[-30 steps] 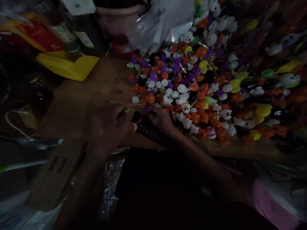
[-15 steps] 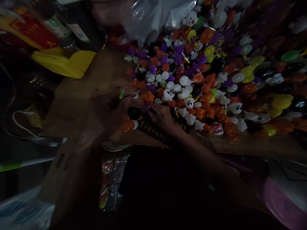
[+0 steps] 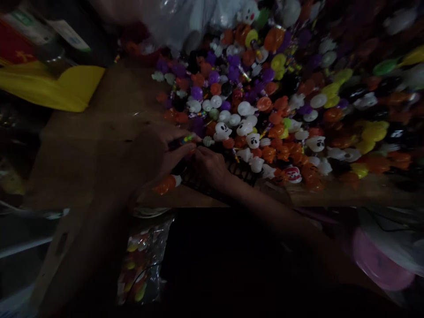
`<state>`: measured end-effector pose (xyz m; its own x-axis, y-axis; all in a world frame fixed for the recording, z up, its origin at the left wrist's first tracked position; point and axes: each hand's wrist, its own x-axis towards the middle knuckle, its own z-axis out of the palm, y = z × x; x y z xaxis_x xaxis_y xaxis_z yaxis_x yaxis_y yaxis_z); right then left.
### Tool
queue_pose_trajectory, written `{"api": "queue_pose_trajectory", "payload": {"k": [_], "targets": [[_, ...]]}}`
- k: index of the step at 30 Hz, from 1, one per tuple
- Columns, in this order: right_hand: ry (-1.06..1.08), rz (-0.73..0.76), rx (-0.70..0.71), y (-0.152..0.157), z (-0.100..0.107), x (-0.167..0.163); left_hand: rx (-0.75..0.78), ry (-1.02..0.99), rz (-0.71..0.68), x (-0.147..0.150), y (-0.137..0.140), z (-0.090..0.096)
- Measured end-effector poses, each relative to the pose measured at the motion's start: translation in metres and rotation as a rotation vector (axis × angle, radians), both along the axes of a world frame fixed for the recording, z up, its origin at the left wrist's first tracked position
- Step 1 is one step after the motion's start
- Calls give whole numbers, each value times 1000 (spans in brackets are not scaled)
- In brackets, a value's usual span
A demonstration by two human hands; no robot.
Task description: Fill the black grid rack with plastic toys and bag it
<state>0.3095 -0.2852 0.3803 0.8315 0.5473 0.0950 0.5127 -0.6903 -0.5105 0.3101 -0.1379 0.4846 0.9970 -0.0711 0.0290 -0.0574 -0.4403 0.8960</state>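
My left hand (image 3: 167,148) reaches in from the left over the wooden table. Its thumb and fingers are closed around a small tube with green and yellow contents (image 3: 187,139). Touching it or nearly so, my right hand (image 3: 211,165) has its fingers curled together. Whatever they pinch is hidden, and the light is dim. Below both hands lies a black slotted rack (image 3: 195,182), partly covered by my right hand. An orange and white piece (image 3: 166,183) sits at the rack's left end. Close beyond my fingers are white ghost-faced toppers (image 3: 222,131).
A large heap of orange, white, purple, black and yellow toppers (image 3: 276,117) covers the table's right side. Clear plastic bags (image 3: 185,22) lie behind it. A yellow object (image 3: 54,86) is at the far left. A filled clear bag (image 3: 142,265) and a pink basin (image 3: 380,260) are below the table edge.
The orange pumpkin topper between my hands no longer shows. My left hand now holds the coloured tube nearer my right fingers. The view has shifted a little, so the table appears further left.
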Motion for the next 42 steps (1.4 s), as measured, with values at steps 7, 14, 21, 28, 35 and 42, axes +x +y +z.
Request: {"api": "queue_pose_trajectory", "payload": {"k": [7, 14, 21, 28, 35, 42], "targets": [[12, 23, 172, -28, 18, -6, 270, -142, -90, -2, 6, -1], [-138, -501, -123, -85, 44, -34, 276, -357, 395, -23, -18, 48], [-108, -521, -119, -77, 39, -20, 563, -366, 57, -10, -22, 22], [-14, -352, 495, -62, 35, -7, 519, -210, 103, -14, -2, 0], [217, -205, 587, -26, 19, 13, 547, 84, 56, -30, 1, 12], [266, -216, 624, -20, 17, 16, 409, 86, 100, -30, -4, 9]]}}
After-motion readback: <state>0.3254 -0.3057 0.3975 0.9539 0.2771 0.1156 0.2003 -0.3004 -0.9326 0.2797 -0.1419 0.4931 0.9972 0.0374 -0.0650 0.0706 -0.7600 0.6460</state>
